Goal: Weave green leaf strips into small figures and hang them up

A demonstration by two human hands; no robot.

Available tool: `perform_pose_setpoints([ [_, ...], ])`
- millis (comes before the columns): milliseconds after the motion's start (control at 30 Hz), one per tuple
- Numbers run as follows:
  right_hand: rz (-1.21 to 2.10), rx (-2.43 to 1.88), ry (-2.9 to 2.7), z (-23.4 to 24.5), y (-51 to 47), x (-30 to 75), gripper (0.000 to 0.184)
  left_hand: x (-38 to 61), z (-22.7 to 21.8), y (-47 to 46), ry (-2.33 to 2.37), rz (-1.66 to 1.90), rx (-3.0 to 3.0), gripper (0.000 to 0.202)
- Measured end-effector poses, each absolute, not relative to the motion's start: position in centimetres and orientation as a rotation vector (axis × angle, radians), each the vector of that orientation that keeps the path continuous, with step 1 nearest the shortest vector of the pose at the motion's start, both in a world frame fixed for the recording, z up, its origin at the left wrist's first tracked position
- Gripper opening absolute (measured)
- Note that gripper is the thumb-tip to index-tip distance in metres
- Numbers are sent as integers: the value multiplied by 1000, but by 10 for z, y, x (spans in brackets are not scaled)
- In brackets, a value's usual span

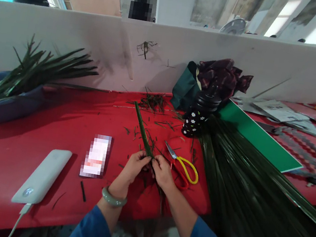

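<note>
Between my two hands is a long green leaf strip (pixel 143 130), its far end pointing up and away across the red table. My left hand (pixel 137 164) pinches it from the left, with a pale green bangle (pixel 113 197) on the wrist. Close against it, my right hand (pixel 162 171) pinches the same strip from the right. Thin strands hang below the fingers, and the exact fold there is hidden. Just right of my right hand lie scissors (pixel 182 164) with one yellow and one red handle. Cut leaf scraps (pixel 153 101) are scattered beyond the hands.
A blue basin (pixel 26 106) of leaves stands at left. A white power bank (pixel 43 176) with a cable and a phone (pixel 96 156) lie nearer. Long dark leaves (pixel 234 188) and a green board (pixel 258 137) cover the right, beside a flowered black container (pixel 192 123).
</note>
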State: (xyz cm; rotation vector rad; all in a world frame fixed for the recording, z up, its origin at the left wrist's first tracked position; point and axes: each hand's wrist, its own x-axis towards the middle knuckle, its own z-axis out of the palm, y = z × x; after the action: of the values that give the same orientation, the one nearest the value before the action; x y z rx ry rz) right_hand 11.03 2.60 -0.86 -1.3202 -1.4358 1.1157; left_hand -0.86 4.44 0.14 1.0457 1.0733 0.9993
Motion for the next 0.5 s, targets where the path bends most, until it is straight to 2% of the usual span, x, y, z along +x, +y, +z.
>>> perform_pose_setpoints([
  [233,1243,-1290,-1349,-11,27,111,20,-8,2,43,1056,1005,1024,22],
  [500,1065,-1267,-1448,-13,31,115,15,-11,4,43,1074,986,1022,17],
])
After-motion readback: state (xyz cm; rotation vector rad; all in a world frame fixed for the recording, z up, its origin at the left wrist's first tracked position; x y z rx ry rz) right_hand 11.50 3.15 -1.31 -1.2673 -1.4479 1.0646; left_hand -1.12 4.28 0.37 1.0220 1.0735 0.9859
